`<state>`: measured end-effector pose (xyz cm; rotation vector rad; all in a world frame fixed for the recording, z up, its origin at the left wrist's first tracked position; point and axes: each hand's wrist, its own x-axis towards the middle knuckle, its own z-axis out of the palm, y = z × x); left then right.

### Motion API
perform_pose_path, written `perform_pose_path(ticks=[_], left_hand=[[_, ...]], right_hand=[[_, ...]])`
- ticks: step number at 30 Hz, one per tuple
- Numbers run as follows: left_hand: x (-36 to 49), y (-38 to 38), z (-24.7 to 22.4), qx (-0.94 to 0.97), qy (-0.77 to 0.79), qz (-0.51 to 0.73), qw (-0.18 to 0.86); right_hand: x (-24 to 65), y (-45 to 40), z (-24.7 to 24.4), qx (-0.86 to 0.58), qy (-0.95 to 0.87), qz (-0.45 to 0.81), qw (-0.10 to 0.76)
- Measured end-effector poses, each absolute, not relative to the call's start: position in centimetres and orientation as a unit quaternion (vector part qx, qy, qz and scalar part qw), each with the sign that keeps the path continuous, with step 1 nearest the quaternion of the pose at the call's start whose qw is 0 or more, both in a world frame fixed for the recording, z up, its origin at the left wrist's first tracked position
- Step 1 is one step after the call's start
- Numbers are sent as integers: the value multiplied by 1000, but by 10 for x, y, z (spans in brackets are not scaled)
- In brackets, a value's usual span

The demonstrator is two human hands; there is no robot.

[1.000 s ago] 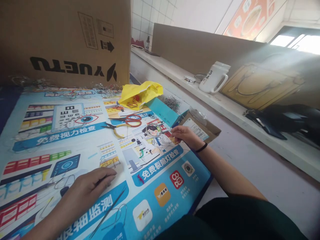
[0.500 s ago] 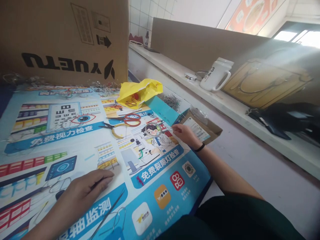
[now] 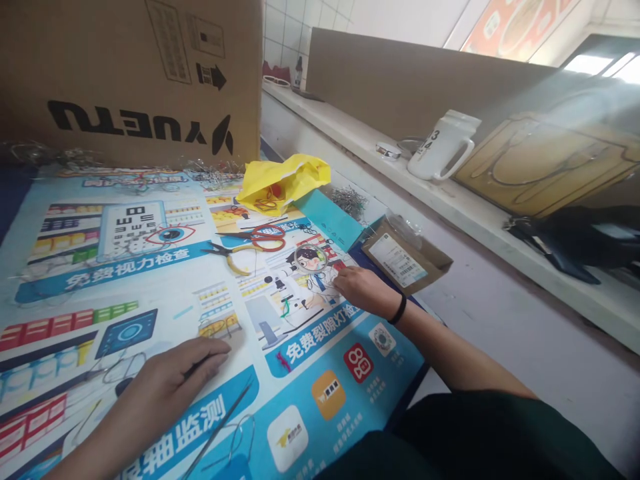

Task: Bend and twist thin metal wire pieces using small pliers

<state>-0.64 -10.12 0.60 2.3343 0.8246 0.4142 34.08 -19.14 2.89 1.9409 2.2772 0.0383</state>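
Observation:
My left hand (image 3: 177,377) rests on the printed poster sheet (image 3: 200,267) that covers the table, fingers loosely stretched and nothing seen in them. A thin metal rod (image 3: 217,430) and a bent wire (image 3: 233,443) lie close to it. Over the poster's right side, my right hand (image 3: 367,292) has its fingers drawn together; whatever they pinch, if anything, is hidden. Just left of those fingertips are thin loose wires and a clear round ring (image 3: 296,259). Farther left lie red-handled scissors (image 3: 269,249) and yellow-handled pliers (image 3: 233,268). Green wire (image 3: 286,307) and pink thread (image 3: 283,361) lie between the hands.
A large carton (image 3: 135,80) stands at the back left. Behind the tools are an open yellow bag (image 3: 305,175), a blue box flap (image 3: 330,217), a heap of metal pins (image 3: 349,202) and a small brown box (image 3: 425,257). A white mug (image 3: 440,147) stands on the ledge.
My right hand has moved from beside the brown box down and left, nearer the ring and loose wires. The left hand stays on the poster. The whole view has shifted slightly.

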Motion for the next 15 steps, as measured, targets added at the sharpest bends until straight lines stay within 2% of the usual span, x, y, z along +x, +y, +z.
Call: perform_pose_path(ticks=[4, 7, 10, 13, 15], left_hand=[[-7, -101, 3, 885, 313, 153, 310], [-8, -101, 3, 884, 311, 155, 314], [-8, -102, 3, 883, 310, 159, 314], [-7, -101, 4, 883, 314, 157, 312], [-7, -101, 4, 883, 315, 157, 311]], right_hand=[[348, -181, 28, 653, 754, -1, 68], [357, -178, 28, 676, 735, -51, 24], [368, -181, 31, 697, 696, -145, -89], [378, -188, 37, 716, 596, -294, -213], [384, -192, 40, 723, 527, -360, -267]])
